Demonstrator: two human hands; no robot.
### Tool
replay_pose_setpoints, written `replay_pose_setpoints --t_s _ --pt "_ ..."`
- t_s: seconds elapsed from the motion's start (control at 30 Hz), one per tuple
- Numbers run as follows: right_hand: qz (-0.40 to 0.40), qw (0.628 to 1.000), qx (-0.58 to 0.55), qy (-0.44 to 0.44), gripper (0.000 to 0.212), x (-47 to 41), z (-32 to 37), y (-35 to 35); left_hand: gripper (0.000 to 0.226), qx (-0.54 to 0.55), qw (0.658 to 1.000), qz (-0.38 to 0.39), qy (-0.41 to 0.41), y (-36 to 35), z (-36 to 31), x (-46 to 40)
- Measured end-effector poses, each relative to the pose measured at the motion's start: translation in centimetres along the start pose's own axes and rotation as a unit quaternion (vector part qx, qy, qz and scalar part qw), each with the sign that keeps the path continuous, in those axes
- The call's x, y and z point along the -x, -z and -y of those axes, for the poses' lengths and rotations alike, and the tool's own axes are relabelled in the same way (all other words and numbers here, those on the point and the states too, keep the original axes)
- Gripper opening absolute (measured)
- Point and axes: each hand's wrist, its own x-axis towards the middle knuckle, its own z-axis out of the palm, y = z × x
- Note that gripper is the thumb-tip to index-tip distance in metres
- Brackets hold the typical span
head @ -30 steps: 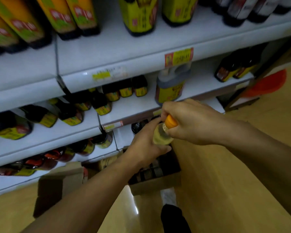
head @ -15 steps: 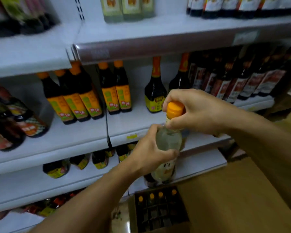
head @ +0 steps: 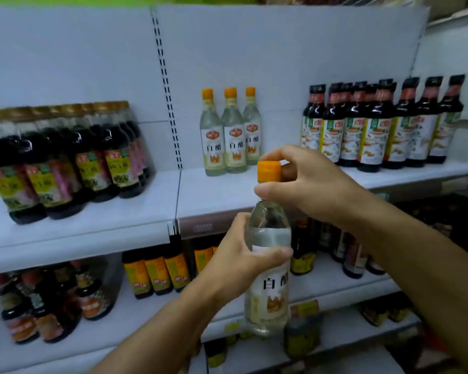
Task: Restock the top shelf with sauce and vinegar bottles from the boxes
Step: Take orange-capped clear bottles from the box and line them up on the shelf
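Standing straight up in both hands is one white vinegar bottle [head: 268, 255], clear, with an orange cap [head: 268, 171] on top. Its long way runs up and down. It is in the air in front of the shelves, lower than the top shelf [head: 254, 195] and a bit nearer to us.

The left hand [head: 243, 252] has its grip wrapped around the fat middle of the bottle. The right hand [head: 305, 184] has its grip pinched on the neck, just under the cap, with a finger curled over the top. Both hands are holding tight, so neither one is free.

The bare spot on the top shelf is up and ahead of the bottle, just right of three white vinegar bottles [head: 230, 133] that stand in a row. I think the bottle must go up and forward to land there, staying upright. The right hand is nearer to that spot.

Further right stand many dark sauce bottles [head: 376, 125], about nine, but some hide behind others. On the left are more dark bottles in shiny wrap [head: 65, 163]; I cannot count them well.
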Motion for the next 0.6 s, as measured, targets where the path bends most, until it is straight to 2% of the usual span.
replay_pose_setpoints --t_s 0.2,0.37,0.6 --pt "-0.027 0.998 -0.057 0.023 0.044 -4.1 1.7 1.9 0.042 -0.034 0.998 -0.036 -0.037 1.4 -3.9 -2.8" --pt "-0.058 0.993 -0.08 0.061 0.046 -7.4 2.6 4.0 0.046 -0.072 0.99 -0.09 -0.076 2.3 -6.9 -6.0" --pt "-0.106 0.983 -0.092 0.115 0.029 -11.1 2.5 7.4 0.041 -0.05 0.988 -0.113 -0.093 1.8 -10.2 -11.4"
